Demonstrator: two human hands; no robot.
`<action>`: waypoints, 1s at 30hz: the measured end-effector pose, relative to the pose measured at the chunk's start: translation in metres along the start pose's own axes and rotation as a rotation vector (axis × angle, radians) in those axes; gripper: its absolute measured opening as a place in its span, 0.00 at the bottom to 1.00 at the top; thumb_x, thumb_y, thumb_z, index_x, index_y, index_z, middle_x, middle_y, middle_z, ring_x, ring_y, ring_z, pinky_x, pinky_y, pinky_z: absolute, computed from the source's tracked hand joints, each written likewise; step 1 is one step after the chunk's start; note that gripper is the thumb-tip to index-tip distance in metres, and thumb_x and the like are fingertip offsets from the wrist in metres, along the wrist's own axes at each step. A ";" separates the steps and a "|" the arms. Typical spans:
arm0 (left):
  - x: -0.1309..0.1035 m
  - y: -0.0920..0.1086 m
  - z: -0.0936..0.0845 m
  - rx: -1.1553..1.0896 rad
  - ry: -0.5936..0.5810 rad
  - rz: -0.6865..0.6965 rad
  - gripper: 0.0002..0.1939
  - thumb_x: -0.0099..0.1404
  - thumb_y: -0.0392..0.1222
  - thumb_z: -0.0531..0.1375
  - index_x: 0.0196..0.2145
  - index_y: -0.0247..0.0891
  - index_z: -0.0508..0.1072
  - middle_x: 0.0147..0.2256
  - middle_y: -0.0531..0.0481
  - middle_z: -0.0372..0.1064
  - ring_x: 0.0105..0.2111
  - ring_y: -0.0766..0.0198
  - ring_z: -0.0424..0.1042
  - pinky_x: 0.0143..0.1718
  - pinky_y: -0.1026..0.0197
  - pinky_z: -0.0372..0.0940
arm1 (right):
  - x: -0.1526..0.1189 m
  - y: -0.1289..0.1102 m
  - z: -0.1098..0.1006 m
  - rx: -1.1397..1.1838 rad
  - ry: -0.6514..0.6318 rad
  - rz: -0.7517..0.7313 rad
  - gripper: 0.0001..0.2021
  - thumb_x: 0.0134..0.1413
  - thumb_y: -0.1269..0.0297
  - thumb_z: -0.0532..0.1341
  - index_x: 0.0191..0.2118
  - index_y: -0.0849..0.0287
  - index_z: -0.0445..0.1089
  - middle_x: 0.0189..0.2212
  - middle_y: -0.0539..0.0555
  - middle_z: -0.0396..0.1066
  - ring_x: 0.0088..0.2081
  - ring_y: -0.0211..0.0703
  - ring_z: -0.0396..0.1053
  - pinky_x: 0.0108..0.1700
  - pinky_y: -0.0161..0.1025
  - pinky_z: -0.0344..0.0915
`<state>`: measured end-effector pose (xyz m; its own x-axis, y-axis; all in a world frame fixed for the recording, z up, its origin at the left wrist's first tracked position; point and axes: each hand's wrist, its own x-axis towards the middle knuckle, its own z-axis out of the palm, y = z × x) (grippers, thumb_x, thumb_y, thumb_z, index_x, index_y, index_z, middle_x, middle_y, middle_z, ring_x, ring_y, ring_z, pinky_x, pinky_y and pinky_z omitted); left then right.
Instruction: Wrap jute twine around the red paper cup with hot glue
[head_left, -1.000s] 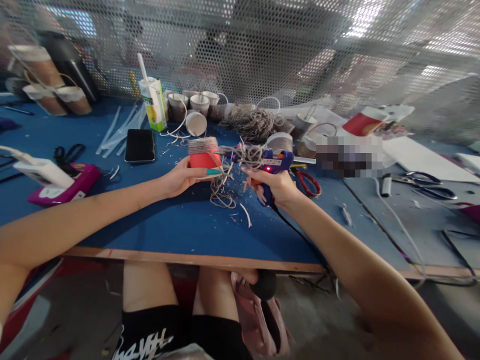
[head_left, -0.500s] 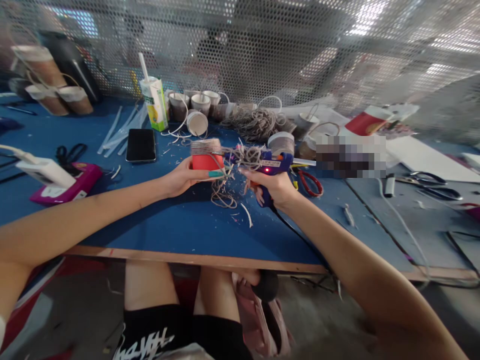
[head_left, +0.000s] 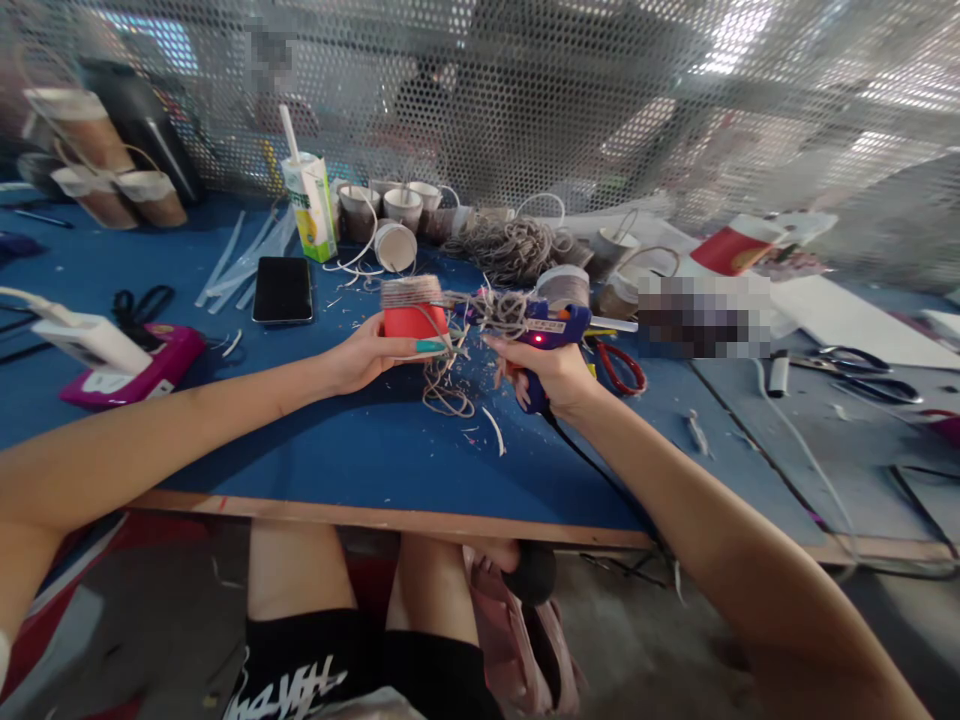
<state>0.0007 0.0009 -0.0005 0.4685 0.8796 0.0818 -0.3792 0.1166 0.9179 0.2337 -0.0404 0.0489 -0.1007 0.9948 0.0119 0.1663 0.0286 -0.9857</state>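
Far left, a black phone (head_left: 282,290) is lying on the blue surface (head_left: 322,460); your left hand (head_left: 365,355) is clasping the red cup (head_left: 414,323), twine (head_left: 409,291) circling its upper part; just right of the cup, your right hand (head_left: 561,375) is wrapping around the glue gun (head_left: 566,324), red light glowing, nose pointing cupward; beyond, red handles (head_left: 621,368) are resting.

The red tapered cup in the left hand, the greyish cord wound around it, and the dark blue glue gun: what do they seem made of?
Red tapered cup: probably matte paper or card, from its even colour without sharp shine; plastic is possible. Greyish cord: dull fibre or twisted paper, judging by its ridged turns. Dark blue glue gun: likely smooth hard plastic, given its moulded body.
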 end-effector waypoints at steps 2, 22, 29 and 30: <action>0.000 0.000 0.000 -0.009 -0.006 0.002 0.31 0.43 0.42 0.80 0.46 0.37 0.79 0.45 0.43 0.83 0.52 0.45 0.80 0.59 0.42 0.71 | -0.001 0.000 0.000 -0.003 0.012 0.012 0.18 0.40 0.55 0.73 0.14 0.56 0.66 0.09 0.47 0.59 0.12 0.33 0.56 0.13 0.34 0.58; 0.001 -0.002 -0.006 -0.062 -0.032 -0.006 0.33 0.42 0.39 0.80 0.47 0.36 0.78 0.47 0.42 0.82 0.54 0.46 0.80 0.62 0.49 0.71 | 0.001 0.002 -0.004 0.004 0.029 0.060 0.19 0.47 0.58 0.71 0.13 0.57 0.67 0.08 0.48 0.60 0.11 0.31 0.56 0.12 0.31 0.55; 0.000 0.001 -0.003 -0.017 0.015 -0.022 0.28 0.48 0.36 0.75 0.48 0.37 0.77 0.47 0.45 0.82 0.55 0.48 0.79 0.63 0.50 0.70 | 0.001 0.002 -0.003 -0.013 0.042 0.076 0.21 0.48 0.57 0.71 0.14 0.56 0.65 0.08 0.48 0.58 0.11 0.31 0.54 0.12 0.32 0.57; -0.001 0.001 -0.003 -0.015 0.014 -0.025 0.27 0.48 0.36 0.74 0.47 0.37 0.77 0.46 0.45 0.82 0.55 0.49 0.80 0.64 0.50 0.70 | 0.001 0.002 -0.003 -0.010 0.041 0.073 0.21 0.47 0.57 0.71 0.14 0.56 0.65 0.08 0.48 0.58 0.11 0.31 0.54 0.12 0.32 0.56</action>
<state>-0.0023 0.0018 -0.0003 0.4666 0.8828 0.0531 -0.3793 0.1455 0.9138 0.2370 -0.0390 0.0478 -0.0474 0.9975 -0.0525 0.1820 -0.0430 -0.9824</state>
